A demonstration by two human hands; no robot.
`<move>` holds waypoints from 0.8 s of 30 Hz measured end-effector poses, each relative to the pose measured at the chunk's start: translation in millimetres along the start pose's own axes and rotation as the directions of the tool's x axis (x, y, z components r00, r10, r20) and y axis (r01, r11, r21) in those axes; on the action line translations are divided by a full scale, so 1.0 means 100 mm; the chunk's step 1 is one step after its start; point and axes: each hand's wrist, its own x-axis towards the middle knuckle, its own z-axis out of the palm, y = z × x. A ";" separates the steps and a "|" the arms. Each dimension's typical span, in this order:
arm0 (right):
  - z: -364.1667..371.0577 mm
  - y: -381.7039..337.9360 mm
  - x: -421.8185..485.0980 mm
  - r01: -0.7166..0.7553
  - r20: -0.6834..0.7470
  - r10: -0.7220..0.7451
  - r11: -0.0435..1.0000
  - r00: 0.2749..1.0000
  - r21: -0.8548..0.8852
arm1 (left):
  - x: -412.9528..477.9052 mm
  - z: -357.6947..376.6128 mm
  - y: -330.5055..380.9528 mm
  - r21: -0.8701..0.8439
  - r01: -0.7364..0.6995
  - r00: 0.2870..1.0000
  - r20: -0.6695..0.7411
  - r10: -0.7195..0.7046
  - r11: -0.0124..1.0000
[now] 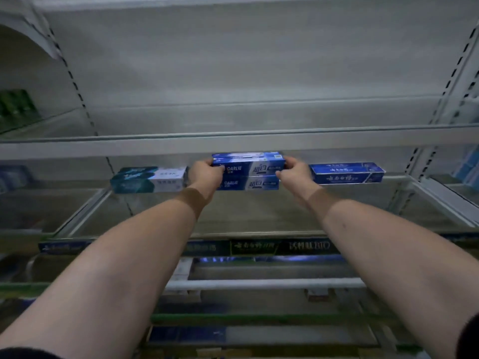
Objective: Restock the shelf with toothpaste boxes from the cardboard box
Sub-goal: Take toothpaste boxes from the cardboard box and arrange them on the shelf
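Store shelf (259, 216), left hand (207, 173), right hand (295, 173) gripping DARLIE boxes (255, 167)

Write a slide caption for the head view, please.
Left hand and right hand grip the top Darlie box, stacked on the lower box on the shelf.

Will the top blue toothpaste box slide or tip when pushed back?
It probably slides easily: the top box seems to lie flat on a glossy box below. Tipping seems unlikely while the left hand and right hand grip its ends.
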 end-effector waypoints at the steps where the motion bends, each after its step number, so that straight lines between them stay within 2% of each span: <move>1: 0.04 0.02 0.03 0.002 -0.011 -0.002 1.000 1.000 -0.004 | 0.02 0.00 -0.01 0.039 -0.004 0.999 -0.044 0.005 0.999; 6: 0.22 0.09 0.10 -0.024 -0.101 0.019 0.999 0.995 -0.040 | 0.08 0.05 -0.01 -0.019 0.023 1.000 -0.010 -0.023 1.000; 9: 0.31 0.11 0.10 -0.027 -0.198 0.014 0.998 0.980 -0.059 | 0.10 0.11 -0.06 -0.005 -0.013 0.998 -0.066 0.012 1.000; 12: 0.38 0.12 0.07 -0.012 -0.217 -0.005 0.997 0.976 -0.075 | 0.11 0.11 -0.09 -0.037 0.015 0.997 -0.072 -0.017 0.999; 16: 0.37 0.10 0.06 -0.037 -0.182 0.022 0.996 0.983 -0.078 | 0.12 0.08 -0.06 -0.007 0.018 1.000 -0.008 -0.019 1.000; 20: 0.28 0.03 0.04 -0.072 -0.062 0.067 0.995 0.996 -0.074 | 0.08 0.02 0.01 -0.052 0.058 0.996 0.072 -0.054 0.997; 24: 0.16 -0.08 -0.04 -0.121 -0.050 0.118 0.990 0.992 -0.070 | -0.02 -0.09 0.11 -0.046 0.107 0.990 0.100 -0.102 0.993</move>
